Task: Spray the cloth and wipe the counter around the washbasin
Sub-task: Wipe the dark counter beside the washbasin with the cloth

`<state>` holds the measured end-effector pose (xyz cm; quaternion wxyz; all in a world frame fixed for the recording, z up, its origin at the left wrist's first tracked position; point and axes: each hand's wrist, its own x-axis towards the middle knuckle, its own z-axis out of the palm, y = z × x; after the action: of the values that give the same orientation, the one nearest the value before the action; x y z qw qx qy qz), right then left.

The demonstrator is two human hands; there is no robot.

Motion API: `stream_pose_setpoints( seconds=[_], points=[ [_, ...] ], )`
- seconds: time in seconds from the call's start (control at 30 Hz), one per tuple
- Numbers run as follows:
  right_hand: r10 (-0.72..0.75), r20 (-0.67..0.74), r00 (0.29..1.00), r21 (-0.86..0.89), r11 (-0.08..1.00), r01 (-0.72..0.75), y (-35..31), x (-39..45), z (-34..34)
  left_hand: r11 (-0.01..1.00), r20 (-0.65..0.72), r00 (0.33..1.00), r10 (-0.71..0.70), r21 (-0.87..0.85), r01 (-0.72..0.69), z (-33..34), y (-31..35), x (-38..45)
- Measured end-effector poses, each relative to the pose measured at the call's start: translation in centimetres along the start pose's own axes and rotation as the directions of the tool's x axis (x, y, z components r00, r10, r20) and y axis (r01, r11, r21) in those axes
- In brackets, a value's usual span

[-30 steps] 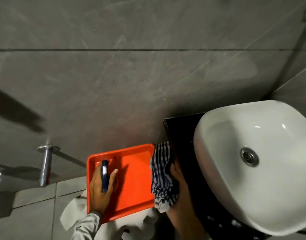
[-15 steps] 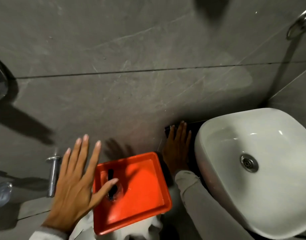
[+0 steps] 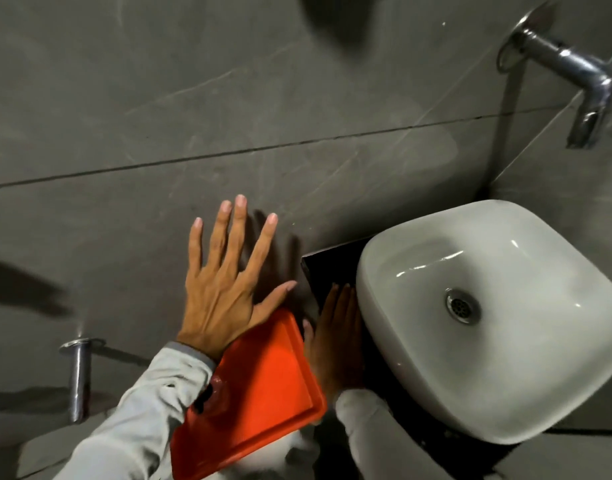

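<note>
Left hand [image 3: 225, 289] hovered spread wide, fingers splayed and holding nothing, over the grey tiled wall above the orange plastic tray [image 3: 263, 393]. Right of the tray, the right hand [image 3: 339, 327] lay flat, fingers together, on the black counter [image 3: 328, 268] beside the white ceramic washbasin [image 3: 505, 306]; no cloth showed beneath it, so whether it pressed one could not be told. The step looked like wiping the counter strip left of the basin; the next move probably called for sweeping along that narrow gap.
</note>
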<state>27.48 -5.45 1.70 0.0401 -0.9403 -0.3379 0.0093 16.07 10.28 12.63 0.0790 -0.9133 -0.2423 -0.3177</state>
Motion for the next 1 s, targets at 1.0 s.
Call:
stream_pose_setpoints(
  seconds=[1.0],
  points=[
    [-0.061,0.002,0.998,-0.003,0.998,0.061,-1.1,1.8,-0.4,0.808,-0.261,0.888,0.380,0.561,-0.181,2.5,-7.0,5.2]
  ],
)
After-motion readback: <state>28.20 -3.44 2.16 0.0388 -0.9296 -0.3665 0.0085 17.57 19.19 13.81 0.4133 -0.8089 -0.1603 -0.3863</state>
